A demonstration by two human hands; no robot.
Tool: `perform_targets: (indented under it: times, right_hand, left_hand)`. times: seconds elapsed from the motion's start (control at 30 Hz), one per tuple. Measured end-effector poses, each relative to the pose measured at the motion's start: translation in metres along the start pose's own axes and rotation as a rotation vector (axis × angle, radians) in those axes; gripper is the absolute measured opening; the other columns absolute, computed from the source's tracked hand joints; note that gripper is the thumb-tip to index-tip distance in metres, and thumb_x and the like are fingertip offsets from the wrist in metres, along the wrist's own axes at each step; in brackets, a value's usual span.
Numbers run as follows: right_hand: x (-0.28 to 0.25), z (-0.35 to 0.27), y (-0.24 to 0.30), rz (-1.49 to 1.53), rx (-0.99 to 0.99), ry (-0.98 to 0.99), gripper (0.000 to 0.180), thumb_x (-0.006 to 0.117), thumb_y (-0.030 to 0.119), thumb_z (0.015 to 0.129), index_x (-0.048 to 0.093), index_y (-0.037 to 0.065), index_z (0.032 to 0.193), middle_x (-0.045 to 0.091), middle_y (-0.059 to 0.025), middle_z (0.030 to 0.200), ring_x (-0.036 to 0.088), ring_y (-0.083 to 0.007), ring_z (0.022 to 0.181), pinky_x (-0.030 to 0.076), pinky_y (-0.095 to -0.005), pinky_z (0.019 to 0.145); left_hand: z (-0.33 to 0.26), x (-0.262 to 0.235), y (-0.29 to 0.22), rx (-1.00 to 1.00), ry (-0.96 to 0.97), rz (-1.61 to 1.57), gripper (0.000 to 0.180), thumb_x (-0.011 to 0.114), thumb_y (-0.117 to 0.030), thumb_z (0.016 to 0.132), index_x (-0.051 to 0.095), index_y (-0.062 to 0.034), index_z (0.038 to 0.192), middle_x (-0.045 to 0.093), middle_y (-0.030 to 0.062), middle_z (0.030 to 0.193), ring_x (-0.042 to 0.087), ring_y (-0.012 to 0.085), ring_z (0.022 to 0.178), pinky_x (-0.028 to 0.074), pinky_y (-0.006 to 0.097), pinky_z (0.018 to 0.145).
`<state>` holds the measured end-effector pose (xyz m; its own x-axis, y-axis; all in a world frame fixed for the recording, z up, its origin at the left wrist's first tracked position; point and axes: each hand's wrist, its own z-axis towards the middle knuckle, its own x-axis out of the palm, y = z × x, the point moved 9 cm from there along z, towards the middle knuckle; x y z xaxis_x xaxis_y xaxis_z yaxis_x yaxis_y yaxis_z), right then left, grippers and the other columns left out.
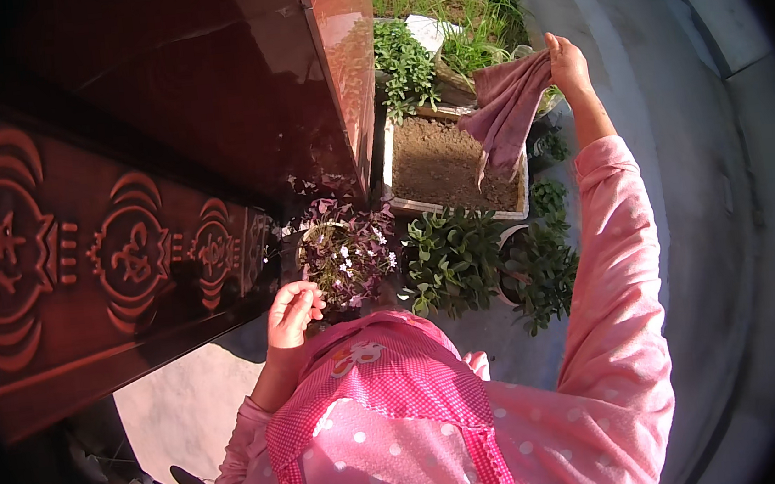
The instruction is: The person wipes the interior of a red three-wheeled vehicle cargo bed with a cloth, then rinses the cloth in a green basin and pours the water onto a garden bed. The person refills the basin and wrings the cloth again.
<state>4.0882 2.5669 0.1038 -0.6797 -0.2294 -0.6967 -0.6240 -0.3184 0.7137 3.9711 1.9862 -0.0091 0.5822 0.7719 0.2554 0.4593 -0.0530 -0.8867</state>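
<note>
My right hand [567,62] is stretched far forward and grips a dusty pink cloth [508,112] by one corner. The cloth hangs down over a white rectangular planter [387,154] filled with bare brown soil. My left hand [292,312] is raised close to my chest with its fingers loosely curled, holding nothing. It hovers just left of a pot of purple-leaved plant with small white flowers [349,253]. Both arms wear pink sleeves, and a pink dotted and checked apron covers my front.
A dark red carved metal door [103,258] and a glossy red pillar [343,52] fill the left. Green potted plants [452,259] stand below the planter, more greenery [404,61] and grass behind it. Grey concrete pavement [676,171] runs along the right.
</note>
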Motion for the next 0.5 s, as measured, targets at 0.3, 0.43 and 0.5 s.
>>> perform_targets:
  times: [0.3, 0.43, 0.5]
  right_hand:
    - [-0.036, 0.005, 0.014, -0.087, -0.51, -0.376, 0.041, 0.042, 0.038, 0.093, 0.06, 0.002, 0.102, 0.059, -0.0218, 0.101, 0.056, -0.0348, 0.095, 0.043, -0.038, 0.085]
    - [-0.005, 0.022, 0.016, -0.067, -0.268, -0.193, 0.046, 0.04, 0.045, 0.092, 0.063, 0.004, 0.092, 0.064, -0.017, 0.083, 0.061, -0.0315, 0.085, 0.046, -0.0387, 0.075]
    - [-0.015, 0.025, 0.019, 0.503, -0.286, -0.16, 0.045, 0.043, 0.044, 0.092, 0.063, 0.004, 0.094, 0.063, -0.0124, 0.078, 0.062, -0.0235, 0.082, 0.046, -0.0367, 0.075]
  left_hand:
    - [0.017, 0.043, 0.0, -0.014, 0.044, 0.012, 0.014, 0.049, -0.015, 0.092, 0.055, -0.0049, 0.1, 0.059, 0.0036, 0.088, 0.056, 0.011, 0.076, 0.045, 0.024, 0.066]
    - [0.015, 0.034, -0.008, 0.032, 0.009, 0.105, 0.016, 0.047, -0.018, 0.093, 0.055, -0.0045, 0.097, 0.059, 0.0041, 0.087, 0.056, 0.0103, 0.074, 0.046, 0.023, 0.065]
    - [0.015, 0.028, -0.009, 0.014, -0.034, 0.101, 0.018, 0.048, -0.021, 0.093, 0.055, -0.0048, 0.097, 0.059, 0.0036, 0.086, 0.056, 0.0103, 0.073, 0.046, 0.023, 0.064]
